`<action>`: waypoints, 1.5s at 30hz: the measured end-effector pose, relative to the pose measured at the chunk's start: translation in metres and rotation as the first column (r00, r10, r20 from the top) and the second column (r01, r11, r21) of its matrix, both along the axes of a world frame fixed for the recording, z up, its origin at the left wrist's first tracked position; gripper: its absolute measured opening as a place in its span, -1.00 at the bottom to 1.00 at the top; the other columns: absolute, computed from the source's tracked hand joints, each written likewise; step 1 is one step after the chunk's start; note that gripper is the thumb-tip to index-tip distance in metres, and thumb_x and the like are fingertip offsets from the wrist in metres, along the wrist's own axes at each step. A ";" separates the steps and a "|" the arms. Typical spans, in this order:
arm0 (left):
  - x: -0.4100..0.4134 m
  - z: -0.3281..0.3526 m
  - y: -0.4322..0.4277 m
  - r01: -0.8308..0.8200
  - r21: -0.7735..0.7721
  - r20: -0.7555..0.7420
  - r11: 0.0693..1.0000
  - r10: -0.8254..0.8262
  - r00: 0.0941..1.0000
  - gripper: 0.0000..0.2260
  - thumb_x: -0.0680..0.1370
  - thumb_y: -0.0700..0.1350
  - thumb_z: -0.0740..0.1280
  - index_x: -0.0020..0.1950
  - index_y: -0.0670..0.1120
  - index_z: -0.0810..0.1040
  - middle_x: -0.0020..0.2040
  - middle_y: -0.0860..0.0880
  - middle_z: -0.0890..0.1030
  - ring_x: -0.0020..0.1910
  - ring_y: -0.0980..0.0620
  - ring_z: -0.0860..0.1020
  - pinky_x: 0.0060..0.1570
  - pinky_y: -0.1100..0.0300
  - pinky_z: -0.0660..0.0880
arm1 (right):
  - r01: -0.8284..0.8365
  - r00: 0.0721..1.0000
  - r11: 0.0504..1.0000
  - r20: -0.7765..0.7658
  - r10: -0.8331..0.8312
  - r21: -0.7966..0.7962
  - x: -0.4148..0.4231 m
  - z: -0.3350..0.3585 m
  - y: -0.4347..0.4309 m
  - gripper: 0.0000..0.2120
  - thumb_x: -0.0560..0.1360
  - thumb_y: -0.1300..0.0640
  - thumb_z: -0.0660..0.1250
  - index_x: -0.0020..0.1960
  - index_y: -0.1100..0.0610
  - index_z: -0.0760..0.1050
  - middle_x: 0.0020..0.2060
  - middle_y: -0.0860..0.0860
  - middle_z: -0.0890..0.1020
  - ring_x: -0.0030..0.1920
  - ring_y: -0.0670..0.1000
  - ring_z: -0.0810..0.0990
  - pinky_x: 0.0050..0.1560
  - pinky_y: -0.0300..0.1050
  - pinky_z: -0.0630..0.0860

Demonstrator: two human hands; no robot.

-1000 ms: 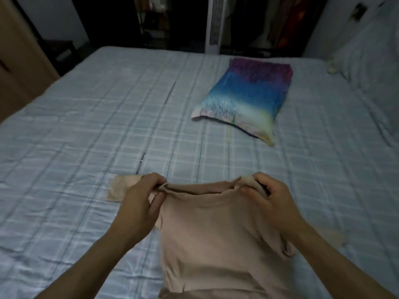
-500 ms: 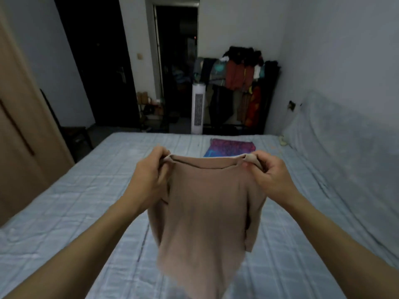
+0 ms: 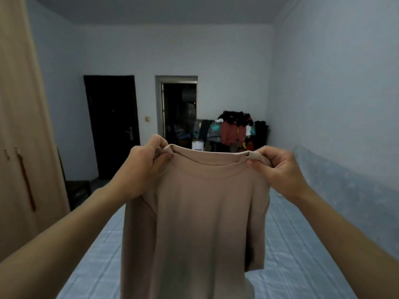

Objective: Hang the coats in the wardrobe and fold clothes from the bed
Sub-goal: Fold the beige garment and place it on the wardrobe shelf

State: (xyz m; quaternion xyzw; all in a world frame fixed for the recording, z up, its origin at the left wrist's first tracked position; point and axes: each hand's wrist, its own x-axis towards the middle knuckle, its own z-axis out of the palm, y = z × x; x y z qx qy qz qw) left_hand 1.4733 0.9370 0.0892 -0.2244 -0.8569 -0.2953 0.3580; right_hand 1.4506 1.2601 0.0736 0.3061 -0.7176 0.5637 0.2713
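Pinching tan shirt (image 3: 203, 212) shoulders w/ left hand (image 3: 143, 169), right hand (image 3: 278, 169), over bed (image 3: 302, 255); wardrobe (image 3: 21, 147) lft.

Both arms reached in from 7 and 5 o'clock, raised. The left hand (image 3: 146, 167) and right hand (image 3: 278, 169) each pinched a shirt (image 3: 205, 212) shoulder, fingers curled.

Beige shirt (image 3: 200, 214) held up over bed (image 3: 289, 244), left hand (image 3: 144, 162) and right hand (image 3: 278, 167) pinching its shoulders

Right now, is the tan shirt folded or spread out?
Spread, not folded: the tan shirt hangs down flat, the left hand and right hand pinching its shoulders above the bed.
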 end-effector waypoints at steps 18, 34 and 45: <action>-0.005 0.032 0.042 0.018 0.104 0.160 0.994 -0.035 0.986 -0.96 0.57 0.01 0.33 -0.03 0.08 0.57 -0.12 0.09 0.64 -0.12 0.16 0.61 -0.14 0.22 0.55 | -0.042 0.998 0.984 0.046 0.035 0.175 -0.032 0.023 0.045 -0.86 0.44 -0.03 0.43 -0.13 0.03 0.59 -0.26 0.18 0.61 -0.27 -0.05 0.50 -0.26 -0.22 0.43; -0.020 -0.019 0.144 -0.174 0.612 0.366 0.771 -0.081 0.927 -0.83 0.58 -0.04 0.33 -0.17 -0.08 0.57 -0.34 -0.08 0.60 -0.40 0.03 0.55 -0.39 0.13 0.51 | 0.222 0.926 0.975 0.311 -0.215 0.012 -0.027 -0.025 -0.009 -0.81 0.50 -0.05 0.39 -0.20 0.04 0.57 -0.31 0.09 0.66 -0.34 0.02 0.61 -0.32 -0.03 0.58; 0.008 -0.032 0.174 -0.029 0.448 0.239 0.893 -0.089 0.967 -0.95 0.52 -0.07 0.42 -0.12 -0.01 0.62 -0.24 0.03 0.67 -0.23 0.12 0.65 -0.18 0.04 0.64 | 0.111 0.960 0.992 0.265 -0.091 -0.061 -0.009 -0.026 -0.018 -0.88 0.53 0.06 0.37 -0.19 0.00 0.61 -0.27 0.02 0.68 -0.18 0.01 0.67 -0.13 0.03 0.65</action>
